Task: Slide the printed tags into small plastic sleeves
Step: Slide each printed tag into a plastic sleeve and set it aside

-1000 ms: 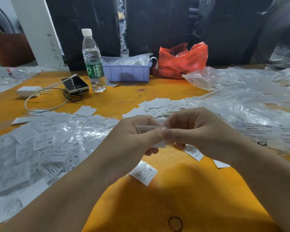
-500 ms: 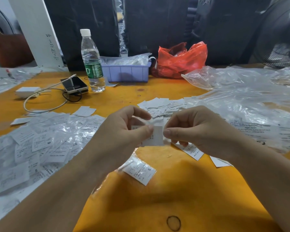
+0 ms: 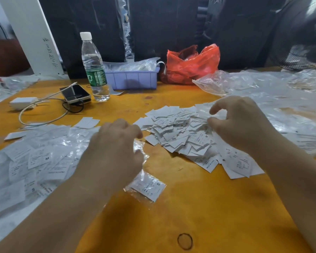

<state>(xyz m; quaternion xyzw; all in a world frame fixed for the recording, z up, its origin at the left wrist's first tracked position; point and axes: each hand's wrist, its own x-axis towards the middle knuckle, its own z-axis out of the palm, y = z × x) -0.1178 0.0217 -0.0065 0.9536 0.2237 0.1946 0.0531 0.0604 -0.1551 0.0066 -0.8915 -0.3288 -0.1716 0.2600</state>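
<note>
Head view shows work laid out as a line across the table: loose tags heaped in the middle within easy reach, filled sleeves piled at the left, empty sleeves spread at the right. The right hand reaches over the tag heap's far edge, grip curled toward a pinch — whether it holds anything I cannot tell. The left hand hovers by the filled pile, fingers loosely curled, apparently holding nothing. One filled sleeve lies alone below it. Tags and sleeves are too many to count — dozens each.
</note>
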